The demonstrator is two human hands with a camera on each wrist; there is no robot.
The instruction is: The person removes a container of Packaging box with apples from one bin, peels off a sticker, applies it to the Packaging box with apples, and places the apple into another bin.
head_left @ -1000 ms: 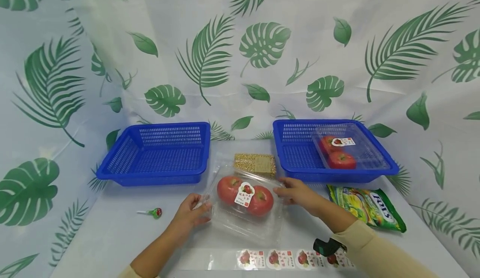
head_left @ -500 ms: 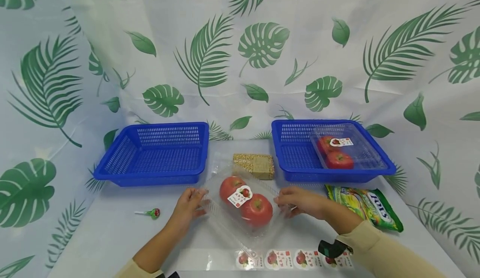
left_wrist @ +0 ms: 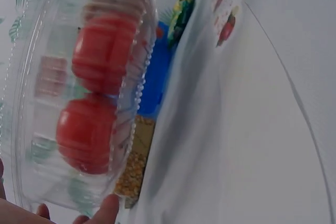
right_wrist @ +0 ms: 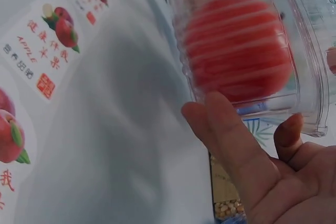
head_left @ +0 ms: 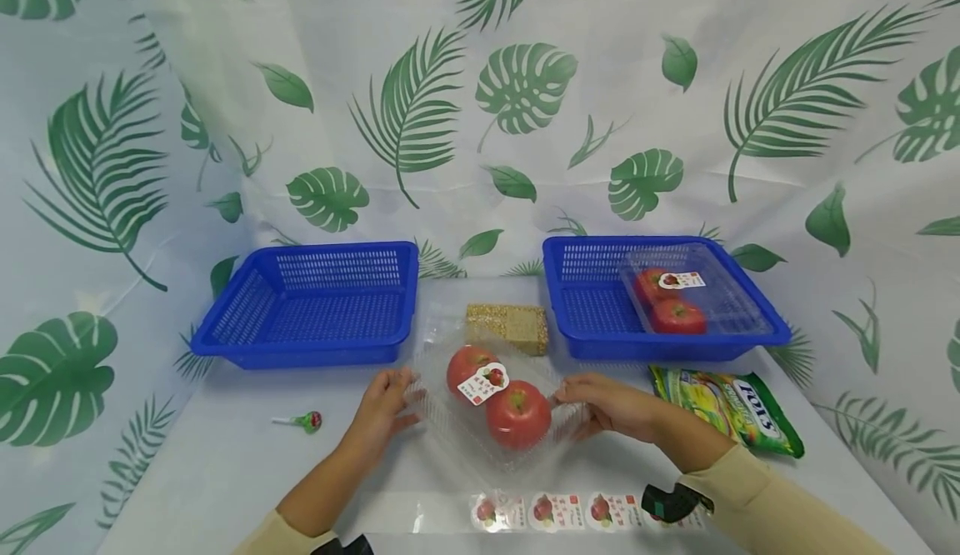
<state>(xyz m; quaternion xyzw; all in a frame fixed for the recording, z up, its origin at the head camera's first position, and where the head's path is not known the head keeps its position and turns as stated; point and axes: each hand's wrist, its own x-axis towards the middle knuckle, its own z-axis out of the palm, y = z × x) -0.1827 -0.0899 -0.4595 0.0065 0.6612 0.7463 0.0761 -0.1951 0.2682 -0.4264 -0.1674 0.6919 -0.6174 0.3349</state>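
head view, white table (head_left: 225, 463), leaf-print backdrop (head_left: 480, 80), both hands' grip around clear apple box (head_left: 495, 409)

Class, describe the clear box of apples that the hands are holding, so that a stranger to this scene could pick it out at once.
Start at the two blue baskets at the back of the white table; just in front of the gap between them is a clear box with two red apples. The left hand and right hand hold its sides. Its twin lies untouched inside the right basket.
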